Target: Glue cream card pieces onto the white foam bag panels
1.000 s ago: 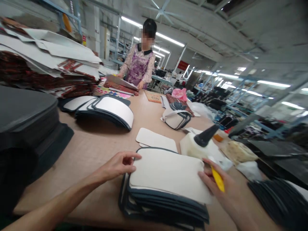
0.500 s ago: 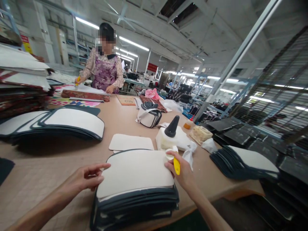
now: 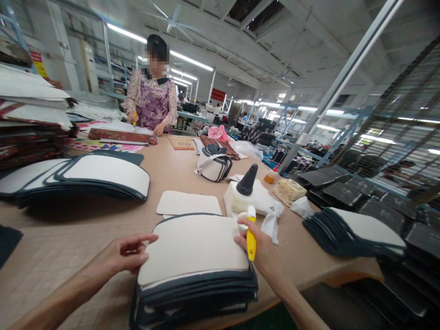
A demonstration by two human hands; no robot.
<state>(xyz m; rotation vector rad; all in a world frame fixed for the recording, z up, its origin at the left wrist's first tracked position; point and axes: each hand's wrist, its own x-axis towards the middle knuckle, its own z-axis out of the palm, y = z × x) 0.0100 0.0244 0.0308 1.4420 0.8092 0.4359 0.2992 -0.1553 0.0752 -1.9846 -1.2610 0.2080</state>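
A cream panel (image 3: 194, 250) lies on top of a stack of dark-edged pieces (image 3: 199, 295) in front of me. My left hand (image 3: 132, 252) touches the panel's left edge, its fingers apart and nothing held in it. At the right edge is my right hand (image 3: 256, 238), closed around a yellow-handled brush (image 3: 251, 245) with a white upper part, its fingertips against the panel. Behind the stack lie flat cream pieces (image 3: 189, 203). A white container (image 3: 233, 199) with a dark cone (image 3: 247, 179) stands just beyond my right hand.
Stacks of dark-edged panels lie left (image 3: 106, 172) and right (image 3: 367, 227). A strapped bundle (image 3: 213, 166) and a glue bottle (image 3: 271, 175) sit further back. Across the table, a person in a purple apron (image 3: 153, 103) holds a yellow tool. A metal post (image 3: 330, 105) rises at right.
The brush in my right hand has turned more upright, with its white part now raised. Across the table, the person's tool hand has moved right. My left hand has barely moved.
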